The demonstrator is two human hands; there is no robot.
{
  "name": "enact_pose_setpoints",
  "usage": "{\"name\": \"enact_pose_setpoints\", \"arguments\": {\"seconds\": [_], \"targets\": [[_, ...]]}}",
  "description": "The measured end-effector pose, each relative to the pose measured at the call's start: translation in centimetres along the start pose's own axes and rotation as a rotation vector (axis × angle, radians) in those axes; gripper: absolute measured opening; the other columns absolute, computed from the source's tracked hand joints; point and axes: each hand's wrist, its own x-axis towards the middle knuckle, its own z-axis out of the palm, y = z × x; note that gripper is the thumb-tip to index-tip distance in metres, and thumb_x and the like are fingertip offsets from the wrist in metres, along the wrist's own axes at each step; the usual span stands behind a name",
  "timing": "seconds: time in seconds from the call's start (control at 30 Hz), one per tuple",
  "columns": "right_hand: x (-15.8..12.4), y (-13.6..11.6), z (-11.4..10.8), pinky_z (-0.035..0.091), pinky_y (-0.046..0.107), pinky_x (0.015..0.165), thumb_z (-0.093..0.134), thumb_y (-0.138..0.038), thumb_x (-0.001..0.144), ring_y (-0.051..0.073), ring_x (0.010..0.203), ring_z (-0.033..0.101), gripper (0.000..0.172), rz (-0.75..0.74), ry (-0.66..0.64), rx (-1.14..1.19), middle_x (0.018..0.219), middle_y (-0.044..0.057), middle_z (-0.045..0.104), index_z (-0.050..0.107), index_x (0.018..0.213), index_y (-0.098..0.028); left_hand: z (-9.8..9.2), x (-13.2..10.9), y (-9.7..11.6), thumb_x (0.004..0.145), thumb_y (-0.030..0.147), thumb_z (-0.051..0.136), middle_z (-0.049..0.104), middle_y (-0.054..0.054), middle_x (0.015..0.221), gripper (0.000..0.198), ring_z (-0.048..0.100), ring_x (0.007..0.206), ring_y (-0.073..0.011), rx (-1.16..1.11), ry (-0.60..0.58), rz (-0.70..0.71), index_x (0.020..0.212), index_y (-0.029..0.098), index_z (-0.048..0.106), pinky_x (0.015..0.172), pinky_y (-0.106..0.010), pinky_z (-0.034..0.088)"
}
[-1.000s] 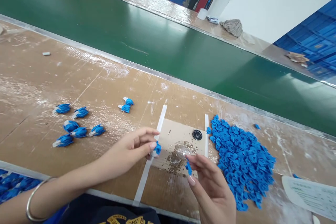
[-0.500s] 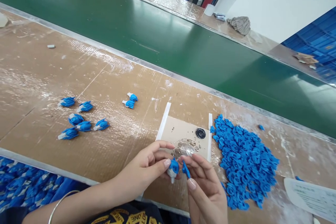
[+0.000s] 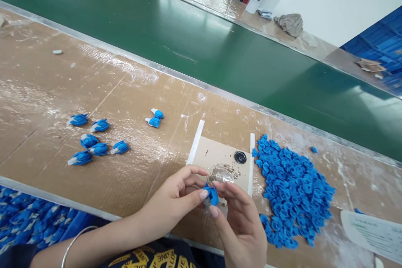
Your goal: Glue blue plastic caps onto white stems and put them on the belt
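Both hands meet over the worktable point(image 3: 141, 88), just on the near side of a taped-down board point(image 3: 213, 150). The left hand point(image 3: 184, 192) has its thumb and fingertips clamped on a small blue-and-white assembly point(image 3: 213, 195); the right hand point(image 3: 240, 222) has its thumb and forefinger closed about the blue side of the same piece, fingertips touching it. Its white end points down and is partly hidden. On the board lie a black ribbed disc point(image 3: 240, 157) and a clear, glossy patch point(image 3: 223, 175) with brown specks. A heap of loose blue petal-like parts point(image 3: 295, 192) lies just right of the board. To the left, two similar assemblies point(image 3: 153, 122) lie together and six more point(image 3: 99, 149) form a looser group. A blue bin point(image 3: 77, 224), lower left, contains many others. A green conveyor belt point(image 3: 188, 46) runs beyond the worktable.
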Motion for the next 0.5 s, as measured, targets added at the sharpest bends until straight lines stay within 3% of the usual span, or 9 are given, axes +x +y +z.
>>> {"name": "enact_pose_setpoints", "arguments": {"seconds": [0.2,0.33,0.4,0.5], "targets": [[0.3,-0.3,1.1,0.056,0.030,0.092,0.064,-0.016,0.089,0.017,0.108,0.065,0.040,-0.170,0.022,-0.272,0.117,0.003,0.068,0.056,0.126,-0.030,0.0,0.4,0.0,0.084,0.033,0.071,0.069,-0.002,0.099,0.031,0.063,0.088,-0.0122,0.054,0.036,-0.023,0.109,0.021,0.057,0.078,-0.024,0.049],[0.7,-0.7,1.3,0.052,0.039,0.098,0.056,-0.009,0.090,0.019,0.116,0.061,0.049,-0.319,-0.145,-0.410,0.124,0.003,0.065,0.050,0.133,-0.032,-0.4,0.7,-0.3,0.076,0.026,0.078,0.070,-0.001,0.098,0.037,0.064,0.086,-0.0115,0.053,0.050,-0.066,0.104,0.021,0.056,0.076,-0.023,0.049],[0.6,-0.7,0.5,0.052,0.038,0.099,0.058,-0.012,0.090,0.021,0.121,0.058,0.051,-0.353,-0.182,-0.472,0.130,0.005,0.062,0.047,0.137,-0.029,-0.7,0.8,-0.3,0.076,0.024,0.077,0.070,0.000,0.090,0.034,0.066,0.080,-0.0115,0.084,0.062,-0.077,0.102,0.020,0.055,0.073,-0.024,0.049],[0.0,-0.1,-2.7,0.052,0.032,0.093,0.062,-0.022,0.091,0.021,0.113,0.062,0.035,-0.345,-0.045,-0.666,0.122,0.007,0.066,0.057,0.126,-0.024,-1.7,0.6,0.0,0.077,0.025,0.075,0.071,-0.001,0.086,0.032,0.069,0.077,-0.0136,0.140,0.106,-0.034,0.100,0.019,0.054,0.074,-0.026,0.051]]}}
